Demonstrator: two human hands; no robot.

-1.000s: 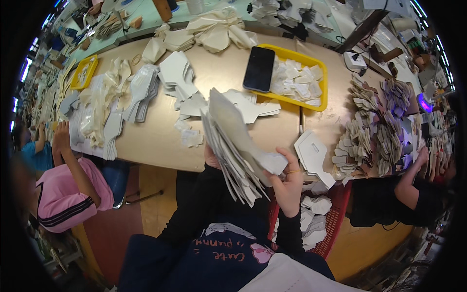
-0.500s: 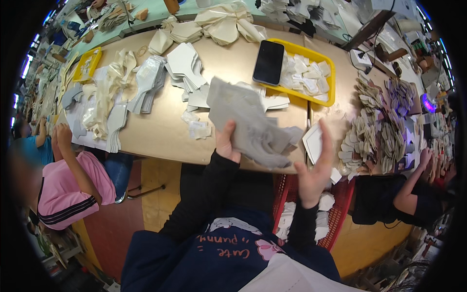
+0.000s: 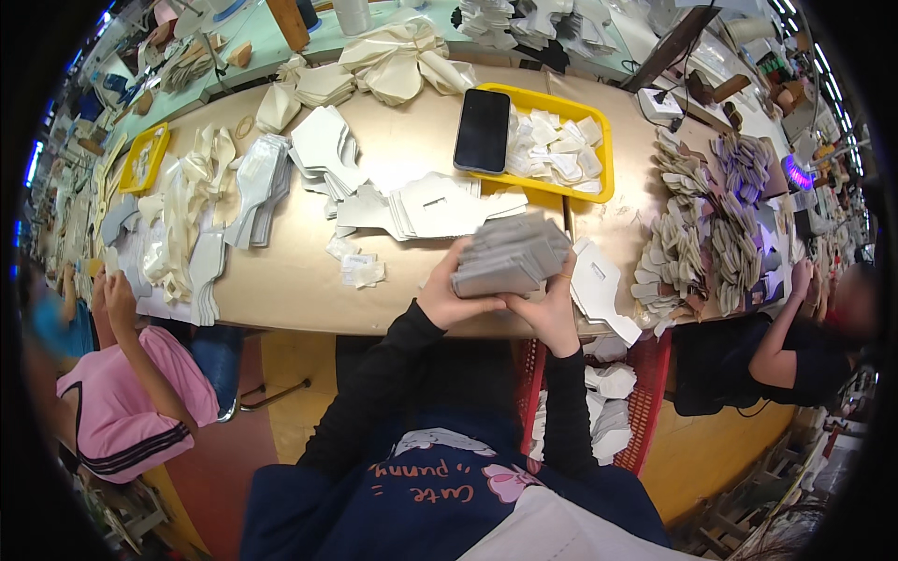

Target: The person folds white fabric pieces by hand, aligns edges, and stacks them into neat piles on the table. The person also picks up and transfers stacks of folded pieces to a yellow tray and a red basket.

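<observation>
Right at the near edge of the long tan worktable (image 3: 309, 280), both hands grip one thick stack of grey cut pieces (image 3: 510, 257). The left hand (image 3: 449, 294) closes on the stack's lower left end with the thumb on top, and the right hand (image 3: 552, 309) clasps its lower right corner from beneath; the stack is tilted and held just above the table's near edge.

Beyond it, toward the middle of the table, lies a fanned pile of pale flat cut-outs (image 3: 435, 206), and two small paper scraps (image 3: 360, 269) lie left of the hands. A yellow tray (image 3: 608, 164) near the far edge holds small white pieces, and a black phone (image 3: 483, 131) rests across its left rim. Cream folded pieces (image 3: 393, 61) are heaped at the far edge, grey shaped stacks (image 3: 257, 182) and white strips fill the left end, and rows of beige pieces (image 3: 697, 234) cover the right end. A white cut-out (image 3: 599, 285) overhangs the near edge just beside the right hand.

Below the table, a red crate (image 3: 645, 402) holds more white pieces. One person in a pink top (image 3: 122, 411) sits at the left end, another in dark clothing (image 3: 786, 355) at the right. Further benches, crowded with material, run behind the table.
</observation>
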